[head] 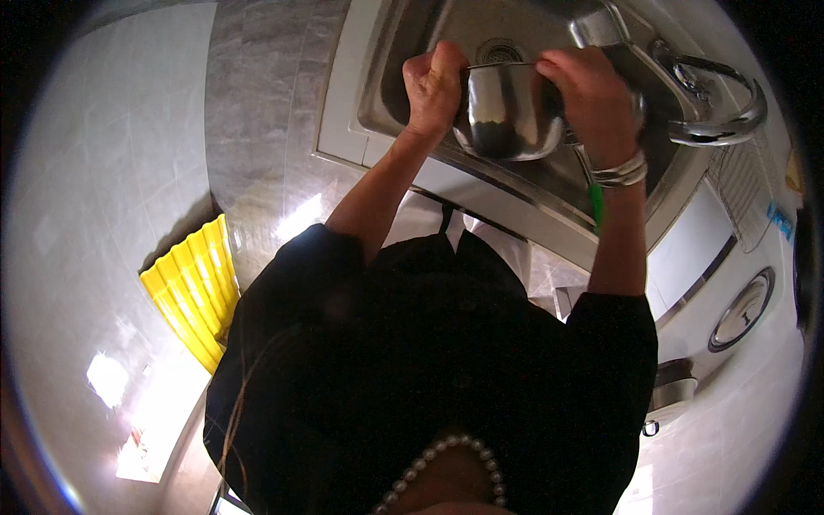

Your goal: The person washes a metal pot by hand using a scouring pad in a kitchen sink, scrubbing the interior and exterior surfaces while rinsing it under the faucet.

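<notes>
A shiny stainless steel pot (508, 116) is held over the sink (476, 22), tilted so that its rim faces away from me and its outer wall shows. My left hand (434, 87) grips its left side, with the fingers curled. On the right side, my right hand (592, 106) holds it near the rim, thumb towards the edge. Any pot handles are hidden by the hands, and the inside of the pot cannot be seen. Just beyond the rim lies the sink's round drain strainer (501, 50).
A curved chrome faucet (721, 132) stands right of my right hand. Something with a green handle (596, 205) lies partly under my right wrist. Farther right are a wire rack (740, 187) and a round metal lid (741, 310). A yellow corrugated panel (193, 290) is at the left.
</notes>
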A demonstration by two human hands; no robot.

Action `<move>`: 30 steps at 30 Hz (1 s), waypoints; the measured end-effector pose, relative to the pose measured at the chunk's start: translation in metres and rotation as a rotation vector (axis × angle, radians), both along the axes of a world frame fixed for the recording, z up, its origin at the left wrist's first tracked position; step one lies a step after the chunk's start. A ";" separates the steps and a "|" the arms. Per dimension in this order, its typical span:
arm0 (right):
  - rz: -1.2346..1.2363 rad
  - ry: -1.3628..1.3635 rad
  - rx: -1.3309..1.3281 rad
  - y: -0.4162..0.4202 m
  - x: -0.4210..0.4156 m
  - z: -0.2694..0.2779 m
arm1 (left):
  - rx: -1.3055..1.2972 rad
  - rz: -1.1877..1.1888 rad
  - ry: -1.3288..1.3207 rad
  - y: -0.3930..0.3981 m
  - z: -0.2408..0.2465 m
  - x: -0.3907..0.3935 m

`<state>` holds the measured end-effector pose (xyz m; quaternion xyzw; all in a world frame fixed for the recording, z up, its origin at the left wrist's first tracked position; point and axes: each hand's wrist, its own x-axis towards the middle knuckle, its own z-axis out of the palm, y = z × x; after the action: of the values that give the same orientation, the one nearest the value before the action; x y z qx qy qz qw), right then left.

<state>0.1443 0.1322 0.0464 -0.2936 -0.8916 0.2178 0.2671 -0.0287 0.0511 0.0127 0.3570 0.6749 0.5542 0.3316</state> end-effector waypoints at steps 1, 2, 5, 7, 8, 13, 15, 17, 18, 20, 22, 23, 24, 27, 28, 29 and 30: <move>0.015 0.019 0.162 -0.005 -0.007 -0.001 | -0.011 0.031 -0.007 0.001 0.000 0.004; 0.106 0.022 0.171 -0.016 -0.016 -0.002 | -0.042 0.009 0.005 0.000 -0.009 0.010; -0.032 -0.124 0.078 -0.036 -0.043 0.007 | 0.063 -0.040 -0.091 0.000 -0.006 0.008; -0.051 -0.040 0.080 -0.020 -0.021 -0.006 | 0.078 -0.008 0.012 -0.002 0.000 0.004; -0.102 -0.011 0.004 -0.013 -0.008 -0.012 | 0.016 0.025 -0.020 -0.004 0.012 0.001; -0.006 0.028 0.013 -0.047 -0.051 0.026 | 0.122 -0.037 -0.168 -0.004 -0.018 0.010; -0.083 -0.057 0.081 -0.047 -0.048 0.017 | -0.025 0.089 0.259 -0.005 -0.023 0.011; -0.102 -0.027 0.199 -0.027 -0.016 -0.002 | -0.206 0.168 -0.134 -0.002 -0.001 0.005; -0.123 0.014 0.171 -0.020 0.003 0.000 | -0.341 0.253 -0.400 -0.001 0.006 -0.002; -0.188 0.314 -0.307 -0.015 0.016 0.031 | -0.338 0.175 -0.056 -0.004 -0.008 -0.014; -0.256 0.497 -0.547 -0.030 0.023 0.045 | -0.349 0.081 -0.076 -0.011 -0.018 -0.019; -0.282 0.534 -0.537 -0.038 0.022 0.045 | -0.367 0.112 -0.124 -0.010 -0.023 -0.019; -0.307 0.568 -0.512 -0.043 0.022 0.046 | -0.373 0.140 -0.179 -0.007 -0.028 -0.019; -0.512 0.669 -0.629 -0.057 0.048 0.043 | -0.143 0.012 -0.209 -0.014 -0.040 -0.020; -0.587 0.654 -0.659 -0.060 0.055 0.039 | -0.172 0.062 -0.417 -0.011 -0.041 -0.021; -0.586 0.721 -0.720 -0.062 0.059 0.033 | -0.166 0.055 -0.434 -0.013 -0.040 -0.023; -0.589 0.782 -0.775 -0.063 0.063 0.029 | -0.159 0.043 -0.458 -0.013 -0.040 -0.021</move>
<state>0.2074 0.0690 0.0749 -0.5012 -0.4659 0.5342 0.4964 -0.0498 0.0377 -0.0274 0.1801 0.6309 0.5729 0.4912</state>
